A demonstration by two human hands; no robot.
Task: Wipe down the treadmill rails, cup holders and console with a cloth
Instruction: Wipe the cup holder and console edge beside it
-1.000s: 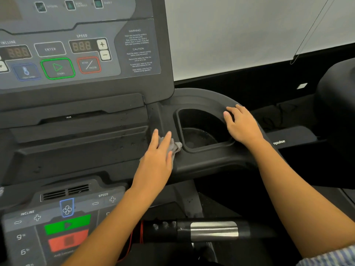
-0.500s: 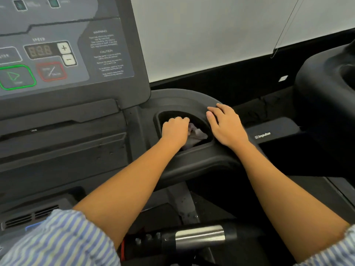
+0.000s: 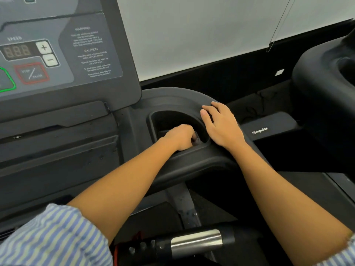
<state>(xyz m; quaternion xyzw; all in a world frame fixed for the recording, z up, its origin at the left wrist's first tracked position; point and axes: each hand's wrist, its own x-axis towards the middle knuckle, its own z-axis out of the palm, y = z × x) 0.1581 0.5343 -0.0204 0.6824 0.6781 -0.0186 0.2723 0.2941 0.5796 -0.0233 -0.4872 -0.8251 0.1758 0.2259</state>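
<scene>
Head view: the left hand (image 3: 180,136) reaches down into the cup holder (image 3: 153,120), the dark well set in the black moulding right of the console (image 3: 63,54). Its fingers are curled downward and bunched round the cloth (image 3: 196,140), of which only a small grey scrap shows at the fingertips; the rest is hidden under the knuckles. The cloth sits low in the near right corner of the well, against the front wall, though whether it touches the floor of the well cannot be told.

The right hand (image 3: 221,125) lies flat on the curved rim on the well's right side, fingers spread and relaxed, holding nothing, thumb at the lip just beside the left hand's knuckles. It looks to be steadying the body rather than wiping.

The relation that matters: the well runs longer from left to right than from front to back, and the cloth is at its right end. The rest of the well lies to the left and away from the grip, so the next sweep probably goes leftward along the floor and up the far wall. The left hand is the one placed to do it; the right would have to lift off the rim for that edge to be wiped
</scene>
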